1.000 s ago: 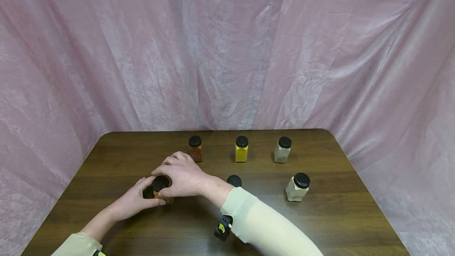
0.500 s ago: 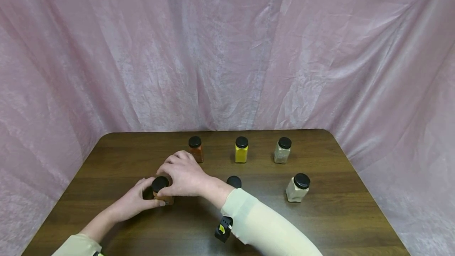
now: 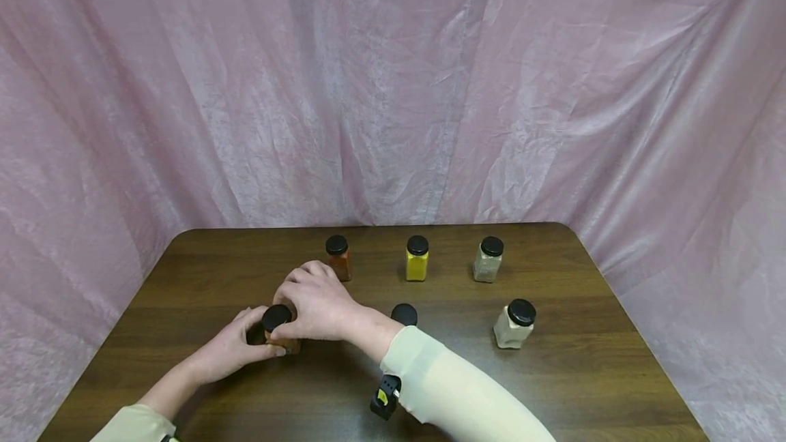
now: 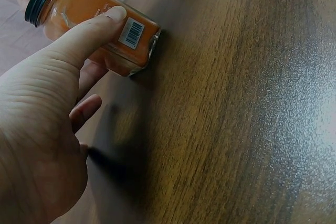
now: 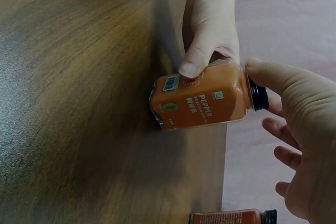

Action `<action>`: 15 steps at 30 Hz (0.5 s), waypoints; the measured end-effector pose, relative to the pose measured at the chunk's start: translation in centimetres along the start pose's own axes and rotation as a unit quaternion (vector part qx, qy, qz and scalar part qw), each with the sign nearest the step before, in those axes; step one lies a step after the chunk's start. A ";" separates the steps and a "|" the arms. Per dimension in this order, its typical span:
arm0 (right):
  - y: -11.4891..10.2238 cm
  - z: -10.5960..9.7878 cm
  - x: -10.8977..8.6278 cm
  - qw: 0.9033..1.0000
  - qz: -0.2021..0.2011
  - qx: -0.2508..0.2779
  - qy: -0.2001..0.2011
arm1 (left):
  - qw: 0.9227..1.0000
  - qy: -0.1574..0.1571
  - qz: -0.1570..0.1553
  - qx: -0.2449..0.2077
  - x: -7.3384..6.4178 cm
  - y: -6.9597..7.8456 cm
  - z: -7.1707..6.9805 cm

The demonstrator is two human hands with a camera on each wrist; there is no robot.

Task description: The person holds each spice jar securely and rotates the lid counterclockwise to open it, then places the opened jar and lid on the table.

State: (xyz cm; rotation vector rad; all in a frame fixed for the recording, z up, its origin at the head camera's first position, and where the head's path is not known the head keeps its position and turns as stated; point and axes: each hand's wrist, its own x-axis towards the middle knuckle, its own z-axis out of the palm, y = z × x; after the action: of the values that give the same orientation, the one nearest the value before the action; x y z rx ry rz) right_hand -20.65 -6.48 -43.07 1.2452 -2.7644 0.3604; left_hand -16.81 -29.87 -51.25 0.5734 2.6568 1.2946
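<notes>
A square glass pepper jar (image 5: 226, 98) with orange powder and a black screw lid (image 3: 276, 316) stands on the left part of the table. My left hand (image 3: 228, 352) grips its body, thumb lying along the barcode side in the left wrist view. From the right, my right hand (image 3: 318, 304) pinches the lid, with thumb and index finger at its edge; the other fingers stick out loosely in the right wrist view. Behind my right hand stands a jar of red-brown powder (image 3: 340, 266), also black-lidded. My right forearm hides most of another black-lidded jar (image 3: 404, 314).
At the back of the wooden table (image 3: 589, 374) stand a yellow jar (image 3: 417, 266) and a grey-green jar (image 3: 487, 267). A cream-coloured jar (image 3: 511, 330) is farther right. A pink curtain (image 3: 393, 87) hangs behind the table edge.
The right hand's fingertips have drawn slightly to the right around the lid. The left hand and the pepper jar stay in place.
</notes>
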 end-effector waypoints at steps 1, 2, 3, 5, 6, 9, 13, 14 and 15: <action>0.0 0.0 0.0 1.000 0.000 0.002 0.000 | 1.000 -0.001 0.001 0.000 0.0 0.0 0.0; 0.0 0.0 0.0 1.000 -0.001 0.005 -0.001 | 1.000 -0.003 0.001 -0.002 0.0 0.0 0.0; 0.0 0.0 0.0 1.000 -0.002 0.008 -0.001 | 1.000 -0.004 0.001 -0.005 0.0 0.0 0.0; 0.0 -0.1 0.0 1.000 -0.007 0.011 -0.003 | 1.000 -0.007 -0.001 -0.010 0.0 0.0 0.0; 0.0 -0.1 0.0 1.000 -0.009 0.013 -0.003 | 1.000 -0.009 -0.003 -0.014 0.0 0.0 -0.1; 0.0 -0.1 -0.1 1.000 -0.016 0.012 -0.008 | 1.000 -0.007 -0.009 -0.017 -0.1 0.0 0.0; -0.1 -0.1 -0.1 1.000 -0.024 0.007 -0.014 | 1.000 -0.002 -0.020 -0.016 -0.1 0.0 0.0; -0.1 -0.1 -0.1 1.000 -0.025 0.006 -0.015 | 1.000 -0.001 -0.023 -0.016 -0.1 0.1 0.0; -0.1 -0.1 -0.1 0.999 -0.027 0.006 -0.017 | 1.000 -0.001 -0.027 -0.015 -0.1 0.1 0.0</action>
State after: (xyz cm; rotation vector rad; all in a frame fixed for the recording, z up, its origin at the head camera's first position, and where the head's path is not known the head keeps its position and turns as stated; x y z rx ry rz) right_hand -20.55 -6.45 -43.00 1.3378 -2.7545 0.3567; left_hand -16.68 -29.85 -51.20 0.4954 2.6272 1.3153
